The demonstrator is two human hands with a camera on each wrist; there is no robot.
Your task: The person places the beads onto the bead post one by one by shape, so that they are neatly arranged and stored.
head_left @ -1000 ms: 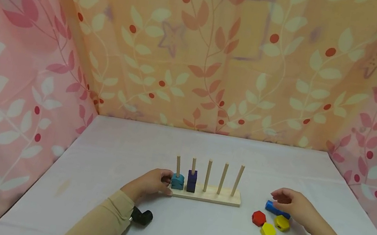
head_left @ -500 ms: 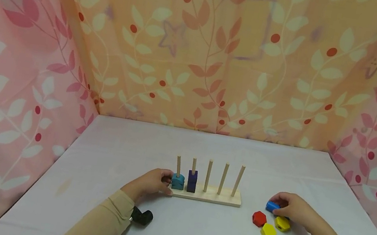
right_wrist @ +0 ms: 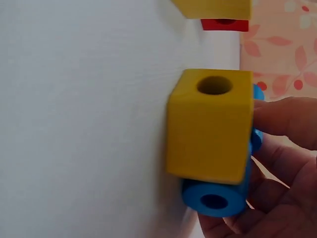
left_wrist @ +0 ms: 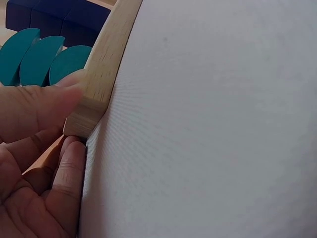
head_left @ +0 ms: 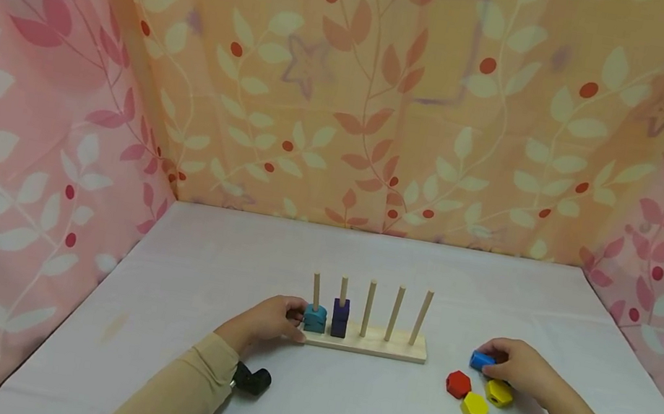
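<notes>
Your left grip point(head_left: 269, 317) is holding the pegboard point(head_left: 384, 348) by its end. Your right grip point(head_left: 519, 369) is pinching a blue cylinder point(head_left: 480, 361) near two yellow blocks point(head_left: 475, 407).

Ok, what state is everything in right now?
Left grip: holding pegboard by its left end
Right grip: pinching blue cylinder
Pegboard: on the table
Teal pieces: stacked on leftmost peg
Purple pieces: stacked on second peg
Other three pegs: bare
Blue cylinder: pinched; lifted or not, unclear
Red hexagon: loose on the table
Yellow hexagons: loose on the table
</notes>
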